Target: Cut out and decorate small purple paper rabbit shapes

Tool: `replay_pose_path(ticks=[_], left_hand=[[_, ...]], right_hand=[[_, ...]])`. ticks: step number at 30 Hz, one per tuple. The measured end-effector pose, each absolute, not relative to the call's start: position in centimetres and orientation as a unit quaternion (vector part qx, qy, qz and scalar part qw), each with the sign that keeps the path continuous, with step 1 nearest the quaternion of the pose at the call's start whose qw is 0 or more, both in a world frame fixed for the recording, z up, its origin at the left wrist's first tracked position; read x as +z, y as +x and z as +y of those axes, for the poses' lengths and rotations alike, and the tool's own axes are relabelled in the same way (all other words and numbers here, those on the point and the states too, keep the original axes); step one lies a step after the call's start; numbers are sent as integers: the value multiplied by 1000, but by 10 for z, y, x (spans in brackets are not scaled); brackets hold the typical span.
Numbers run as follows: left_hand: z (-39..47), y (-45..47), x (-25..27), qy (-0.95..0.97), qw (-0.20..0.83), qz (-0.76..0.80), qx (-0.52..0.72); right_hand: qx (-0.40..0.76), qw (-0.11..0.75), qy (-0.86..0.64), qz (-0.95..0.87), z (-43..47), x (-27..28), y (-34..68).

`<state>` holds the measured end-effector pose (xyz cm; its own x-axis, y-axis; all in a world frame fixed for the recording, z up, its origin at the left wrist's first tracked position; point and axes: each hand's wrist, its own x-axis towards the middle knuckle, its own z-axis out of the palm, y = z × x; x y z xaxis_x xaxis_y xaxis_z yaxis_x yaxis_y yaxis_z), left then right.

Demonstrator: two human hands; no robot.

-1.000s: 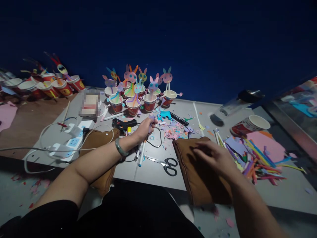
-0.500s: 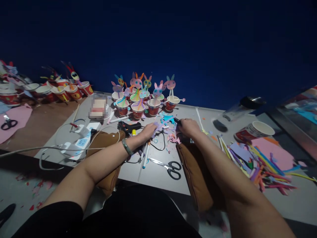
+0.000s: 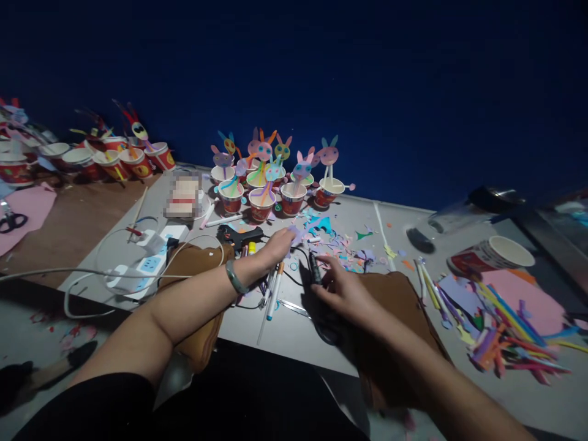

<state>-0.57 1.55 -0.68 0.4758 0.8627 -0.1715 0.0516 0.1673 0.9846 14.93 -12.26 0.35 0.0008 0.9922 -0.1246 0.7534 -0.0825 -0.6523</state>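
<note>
My left hand (image 3: pixel 278 246) is closed on a light purple paper piece (image 3: pixel 299 234) above the middle of the table. To its right, my right hand (image 3: pixel 346 288) has thumb and fingers around a black marker (image 3: pixel 315 268), held roughly upright. A pair of scissors (image 3: pixel 294 307) lies under my right hand, its handles in shadow. Beside my left wrist are a black glue gun (image 3: pixel 241 235) and a blue-tipped marker (image 3: pixel 274 294). Small paper scraps (image 3: pixel 342 251) are scattered beyond my right hand.
Several paper cups with rabbit figures (image 3: pixel 293 199) stand at the back. A power strip (image 3: pixel 154 263) with cables sits left. On the right are a clear bottle (image 3: pixel 450 220), a paper cup (image 3: pixel 487 256) and colourful strips (image 3: pixel 505 331). Brown cushions (image 3: pixel 390 291) overhang the front edge.
My right hand has moved toward me with the black marker, from beside the blue scraps to above the scissors. My left hand keeps hold of the purple paper piece. The view has shifted slightly.
</note>
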Motion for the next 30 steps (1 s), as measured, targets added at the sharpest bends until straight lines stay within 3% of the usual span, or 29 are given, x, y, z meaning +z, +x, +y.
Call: replay_pose_path(ticks=[3,6,10,12,14,20,25,27,30], left_hand=[[12,-5,-4,544,662,401,324],[11,-5,-5,536,668,401,327],[11,-7,-6,559,664,374,328],[11,-8,-6,564,660,372,329],[10,-7,-6,560,658,381,329],[6,-7,-1,561,654,384,334],[3,-8,2,572,638,396,329],[4,-8,0,577,641,390,324],[5,-7,-6,591,636,389,307]], right_hand=[[312,228,-644,-660,-129,-13,125],[256,210,-642,-692,-113,-13,130],[59,69,-725,-683,-70,-7,160],[10,-18,-737,-676,-50,-9,172],[3,-50,-731,-680,-37,-12,175],[-11,-37,-741,-671,-43,-9,153],[110,49,-733,-670,-67,6,157],[63,-9,-789,-612,-73,14,180],[44,-163,-842,-512,-79,19,224]])
